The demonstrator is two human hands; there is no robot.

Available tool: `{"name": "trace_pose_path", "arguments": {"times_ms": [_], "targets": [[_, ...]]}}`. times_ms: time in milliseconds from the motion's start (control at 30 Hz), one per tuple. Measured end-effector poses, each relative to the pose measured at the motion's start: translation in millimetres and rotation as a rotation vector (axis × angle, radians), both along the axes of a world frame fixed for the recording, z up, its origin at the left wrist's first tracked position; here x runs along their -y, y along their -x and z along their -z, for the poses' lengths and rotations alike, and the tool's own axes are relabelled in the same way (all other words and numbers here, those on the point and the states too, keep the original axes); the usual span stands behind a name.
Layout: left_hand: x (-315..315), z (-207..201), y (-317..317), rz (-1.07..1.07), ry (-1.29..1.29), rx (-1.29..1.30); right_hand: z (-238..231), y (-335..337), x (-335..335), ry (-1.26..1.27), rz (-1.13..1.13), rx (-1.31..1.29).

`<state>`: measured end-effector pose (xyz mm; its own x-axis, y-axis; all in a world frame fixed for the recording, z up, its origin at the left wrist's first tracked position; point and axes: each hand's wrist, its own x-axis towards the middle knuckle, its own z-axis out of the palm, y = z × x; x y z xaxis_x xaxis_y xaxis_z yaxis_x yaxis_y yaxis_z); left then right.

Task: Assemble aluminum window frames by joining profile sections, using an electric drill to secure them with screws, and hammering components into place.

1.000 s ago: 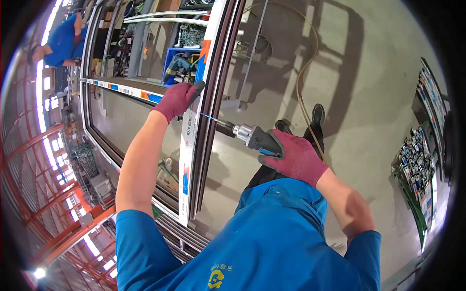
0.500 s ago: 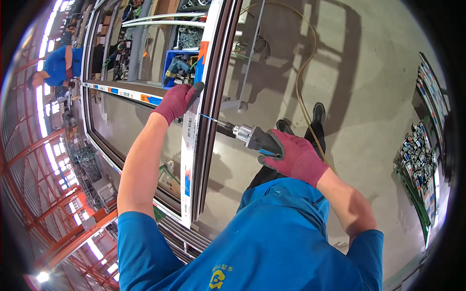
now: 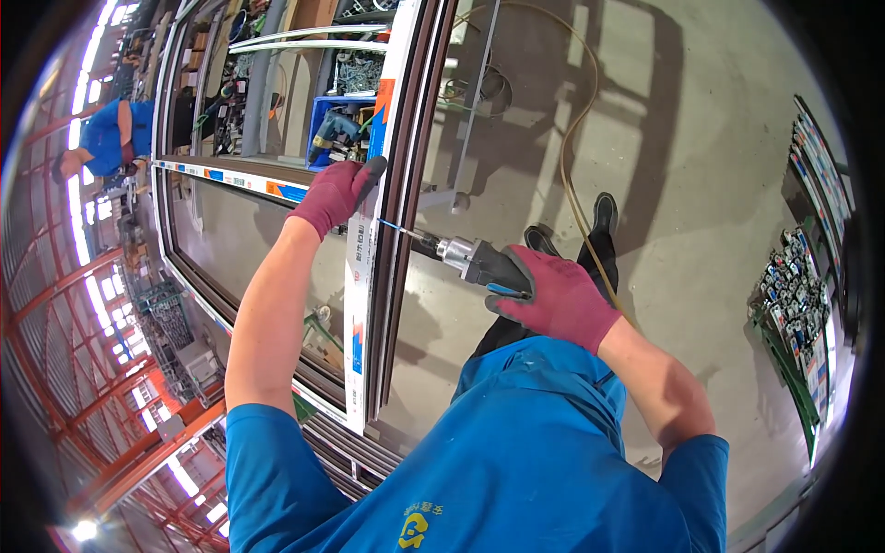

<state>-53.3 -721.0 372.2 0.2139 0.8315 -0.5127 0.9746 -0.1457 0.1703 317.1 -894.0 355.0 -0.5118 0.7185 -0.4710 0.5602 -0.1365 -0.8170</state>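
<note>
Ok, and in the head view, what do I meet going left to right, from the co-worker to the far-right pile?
Co-worker in blue → gloved left hand → handheld drill → gloved right hand → pile of stacked pieces on the floor.

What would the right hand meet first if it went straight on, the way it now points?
Probably the brown and white frame: the drill in the right hand points its bit there. Depth is unclear, so the bit may already touch it.
</note>
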Motion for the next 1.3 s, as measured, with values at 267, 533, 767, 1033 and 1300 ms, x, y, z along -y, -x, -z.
{"name": "trace_pose_path", "arguments": {"times_ms": [267, 533, 767, 1033, 1300], "targets": [[0, -14, -20, -0.068, 0.064, -0.048, 1, 12, -8, -0.037, 0.053, -0.013], [2, -10, -17, -0.042, 0.001, 0.034, -3, 19, -18, -0.11, 0.01, 0.077], [4, -5, -13, -0.016, 0.018, 0.007, 6, 32, -17, -0.186, -0.019, 0.093], [-1, -12, -12, 0.004, 0.009, 0.007, -2, 38, -26, -0.211, -0.036, 0.113], [-4, -7, -11, -0.044, 0.067, 0.004, -1, 26, -37, -0.167, -0.013, 0.014]]}}
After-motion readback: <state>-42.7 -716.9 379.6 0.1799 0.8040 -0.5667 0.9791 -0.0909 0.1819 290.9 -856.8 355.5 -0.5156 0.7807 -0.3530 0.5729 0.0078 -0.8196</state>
